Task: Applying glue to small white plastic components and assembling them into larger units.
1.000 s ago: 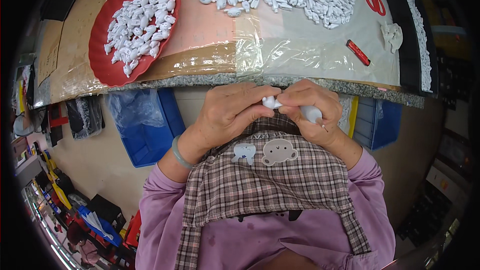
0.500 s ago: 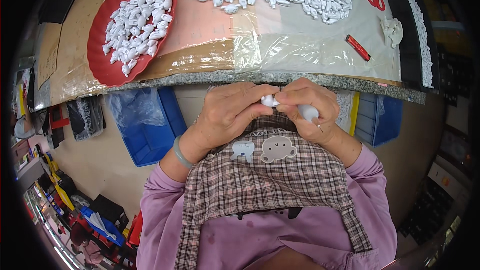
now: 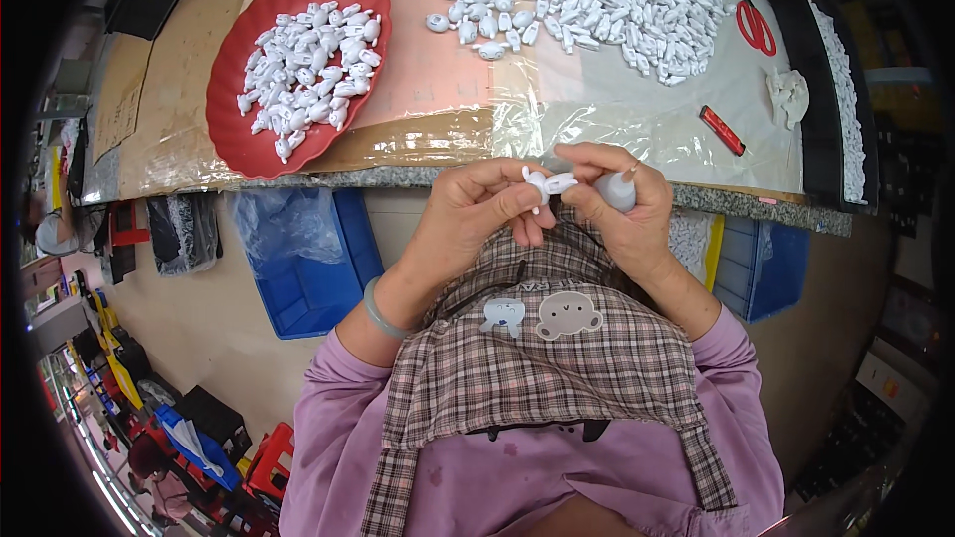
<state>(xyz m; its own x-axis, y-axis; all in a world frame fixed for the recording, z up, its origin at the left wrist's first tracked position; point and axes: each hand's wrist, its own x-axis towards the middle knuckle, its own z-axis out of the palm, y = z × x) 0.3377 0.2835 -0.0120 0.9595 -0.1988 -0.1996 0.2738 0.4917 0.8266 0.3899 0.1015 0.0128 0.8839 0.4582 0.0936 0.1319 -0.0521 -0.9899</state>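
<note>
Nearest is the checked apron (image 3: pixel 557 378), worn over a mauve long-sleeved top and bearing two cartoon patches. The left wrist carries a pale bangle (image 3: pixel 381 310).

Both hands are raised beyond the apron, at the near edge of the desk (image 3: pixel 418 104). The left hand (image 3: pixel 470 211) pinches a small white figure (image 3: pixel 555 182): the thumb presses on its near side, the index finger lies behind it, and the remaining fingers curl below. The figure lies roughly sideways, its narrow end toward the right hand (image 3: pixel 642 217).

The right hand's thumb and index finger are spread, their tips on either side of that narrow end; whether they touch it cannot be told. The same hand keeps a pale squeeze bottle (image 3: pixel 616 193) in its curl, the thin tip of the bottle up beside the knuckles. How the rear fingers grip it is hidden.

Below the desk edge, a blue bin (image 3: pixel 308 288) stands to the left, with clear plastic film inside.

On the desk, at left, a red scalloped plate (image 3: pixel 227 89) holds many similar white figures. At right lies a red cutter (image 3: pixel 722 130); farther off are a crumpled tissue (image 3: pixel 789 97) and red-handled scissors (image 3: pixel 756 30). Toward the far side, a loose group of figures (image 3: pixel 487 15) adjoins a large heap of white pieces (image 3: pixel 637 10).
</note>
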